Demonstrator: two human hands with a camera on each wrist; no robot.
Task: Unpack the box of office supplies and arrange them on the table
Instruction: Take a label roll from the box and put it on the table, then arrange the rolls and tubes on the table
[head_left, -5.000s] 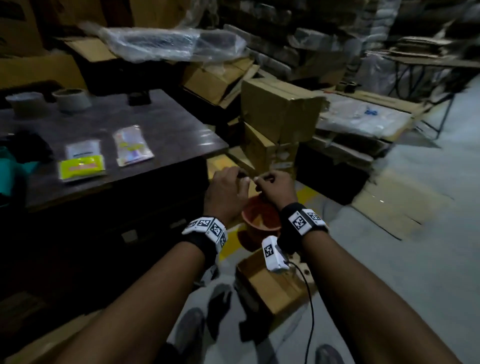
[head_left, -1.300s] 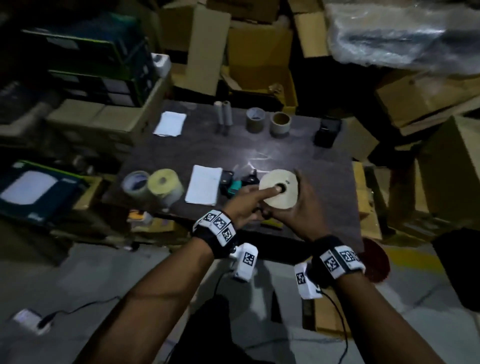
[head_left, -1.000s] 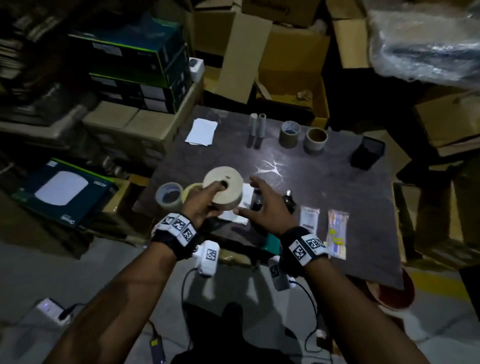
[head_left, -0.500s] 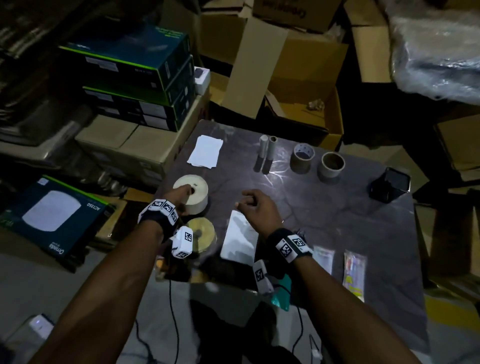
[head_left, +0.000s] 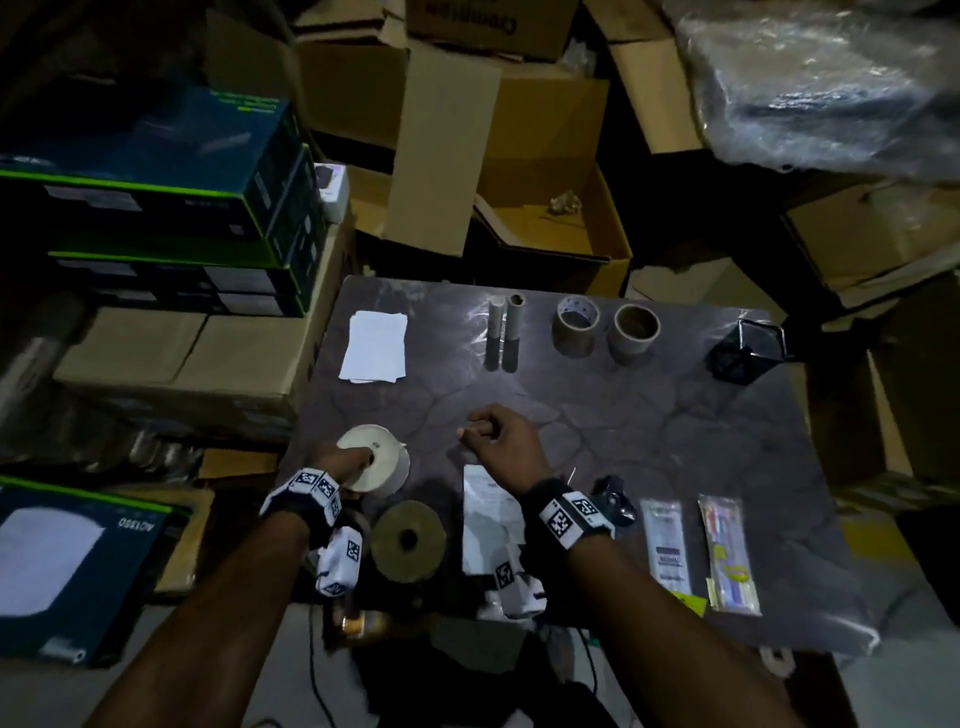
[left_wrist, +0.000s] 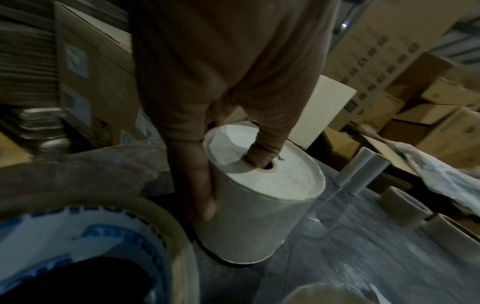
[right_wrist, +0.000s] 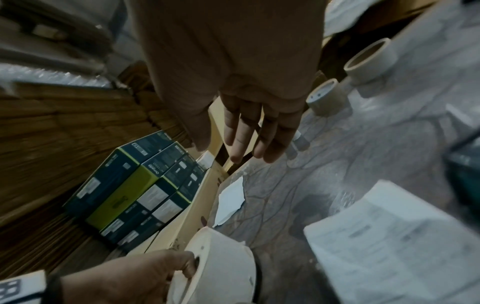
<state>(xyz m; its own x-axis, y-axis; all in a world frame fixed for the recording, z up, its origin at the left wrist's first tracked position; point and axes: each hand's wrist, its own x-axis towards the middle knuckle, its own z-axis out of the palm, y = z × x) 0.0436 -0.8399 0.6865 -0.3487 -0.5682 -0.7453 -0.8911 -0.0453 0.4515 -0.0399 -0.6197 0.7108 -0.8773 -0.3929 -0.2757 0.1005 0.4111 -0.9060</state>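
White paper roll (left_wrist: 259, 195) stands on end near the counter's (head_left: 649, 431) left edge, my left hand (left_wrist: 207, 123) gripping it, one finger in the core. My right hand (right_wrist: 246, 115) hangs relaxed, holding nothing. Pulling the finger out carelessly could tip the roll off.

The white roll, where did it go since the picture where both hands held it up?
The left hand carried the white roll to the left side of the table and stood it on end behind the yellowish roll; a finger stays in its core. The right hand let go and now hovers empty. The two tape rolls and white paper at the back stayed put.
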